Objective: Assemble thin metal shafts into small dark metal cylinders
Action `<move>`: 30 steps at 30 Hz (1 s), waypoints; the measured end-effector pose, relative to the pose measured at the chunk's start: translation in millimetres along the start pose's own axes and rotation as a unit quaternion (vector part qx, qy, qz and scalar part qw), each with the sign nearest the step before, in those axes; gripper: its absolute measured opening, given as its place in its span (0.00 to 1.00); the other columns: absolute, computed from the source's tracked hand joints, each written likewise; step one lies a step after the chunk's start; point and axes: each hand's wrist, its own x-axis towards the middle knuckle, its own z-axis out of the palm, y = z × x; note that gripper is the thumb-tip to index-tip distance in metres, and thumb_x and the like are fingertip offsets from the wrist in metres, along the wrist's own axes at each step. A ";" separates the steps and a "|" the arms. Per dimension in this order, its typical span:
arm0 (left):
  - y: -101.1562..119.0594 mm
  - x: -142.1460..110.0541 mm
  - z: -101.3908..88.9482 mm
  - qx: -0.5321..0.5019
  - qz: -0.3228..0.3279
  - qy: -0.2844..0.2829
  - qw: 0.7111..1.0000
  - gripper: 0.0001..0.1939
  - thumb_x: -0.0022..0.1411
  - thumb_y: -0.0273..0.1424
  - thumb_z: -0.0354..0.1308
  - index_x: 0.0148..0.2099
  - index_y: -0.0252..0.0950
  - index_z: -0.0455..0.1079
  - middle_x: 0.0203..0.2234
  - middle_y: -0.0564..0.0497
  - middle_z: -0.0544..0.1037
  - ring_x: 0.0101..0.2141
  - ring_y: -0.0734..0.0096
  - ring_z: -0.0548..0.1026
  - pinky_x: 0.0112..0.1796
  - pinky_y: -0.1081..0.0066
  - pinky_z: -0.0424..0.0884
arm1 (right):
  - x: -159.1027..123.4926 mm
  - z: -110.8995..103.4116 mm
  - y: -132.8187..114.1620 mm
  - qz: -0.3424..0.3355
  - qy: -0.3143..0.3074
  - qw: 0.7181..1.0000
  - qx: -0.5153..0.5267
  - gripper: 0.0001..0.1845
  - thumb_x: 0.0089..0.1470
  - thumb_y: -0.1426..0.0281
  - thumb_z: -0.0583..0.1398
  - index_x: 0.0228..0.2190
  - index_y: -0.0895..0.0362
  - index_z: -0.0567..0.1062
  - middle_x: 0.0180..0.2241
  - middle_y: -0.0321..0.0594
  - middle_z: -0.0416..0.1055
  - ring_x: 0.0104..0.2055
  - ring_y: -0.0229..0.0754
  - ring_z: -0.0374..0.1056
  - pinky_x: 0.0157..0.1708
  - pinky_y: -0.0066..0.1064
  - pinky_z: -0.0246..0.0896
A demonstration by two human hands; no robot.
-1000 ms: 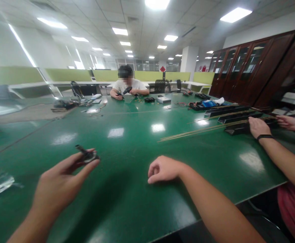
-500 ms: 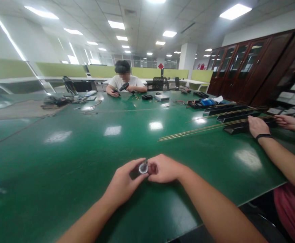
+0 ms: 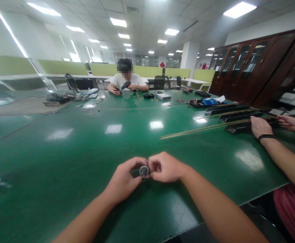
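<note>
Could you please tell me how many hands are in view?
6: the wearer's left hand and right hand, at a small metal part; a co-worker's wristbanded hand and farther hand, picture right; a far person's hand on a black tool, and other hand.

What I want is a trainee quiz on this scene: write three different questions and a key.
1. Where is the small metal part?
a) under the long rods
b) between the wearer's left hand and right hand
c) inside the brown cabinets
2. True or false: the person across the green table wears a white top.
3. Fill in the colour: the co-worker at the right edge wears a ____ wristband.
Key: 1 b; 2 true; 3 black.
</note>
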 end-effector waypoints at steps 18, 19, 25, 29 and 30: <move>1.0 0.9 -0.7 0.005 -0.008 -0.006 1.000 0.09 0.58 0.31 0.62 0.42 0.37 0.71 0.39 0.49 0.79 0.39 0.68 0.77 0.45 0.68 0.75 | -1.0 -0.4 0.8 0.005 -0.003 1.000 0.014 0.03 0.45 0.75 0.60 0.27 0.58 0.71 0.22 0.31 0.67 0.23 0.32 0.61 0.23 0.22 0.55; 1.0 0.9 -0.6 0.005 -0.003 -0.006 1.000 0.08 0.59 0.31 0.61 0.41 0.37 0.71 0.39 0.49 0.79 0.40 0.68 0.77 0.45 0.68 0.74 | -1.0 0.0 1.1 0.008 -0.004 1.000 0.016 0.04 0.45 0.76 0.60 0.27 0.58 0.71 0.22 0.31 0.67 0.23 0.32 0.62 0.23 0.21 0.55; 0.6 0.9 -1.7 0.061 0.048 0.001 0.997 0.10 0.56 0.23 0.57 0.41 0.37 0.72 0.38 0.50 0.78 0.40 0.68 0.76 0.45 0.69 0.73 | 1.9 1.1 3.2 0.032 -0.001 0.999 0.004 0.04 0.46 0.76 0.60 0.29 0.59 0.73 0.23 0.32 0.69 0.24 0.32 0.63 0.24 0.22 0.55; 3.5 0.0 -2.5 0.085 0.080 -0.021 0.993 0.10 0.58 0.24 0.57 0.42 0.39 0.73 0.39 0.49 0.76 0.41 0.67 0.74 0.44 0.69 0.72 | 5.9 -4.5 2.5 0.068 0.045 0.996 -0.030 0.08 0.53 0.74 0.56 0.30 0.58 0.77 0.24 0.33 0.71 0.27 0.34 0.65 0.27 0.23 0.55; 4.2 -0.3 -2.4 0.089 0.082 -0.024 0.992 0.09 0.58 0.24 0.57 0.42 0.39 0.73 0.39 0.49 0.76 0.41 0.68 0.74 0.44 0.69 0.72 | 6.6 -6.2 2.4 0.080 0.052 0.995 -0.024 0.10 0.55 0.74 0.55 0.31 0.58 0.77 0.24 0.33 0.72 0.27 0.34 0.65 0.27 0.24 0.54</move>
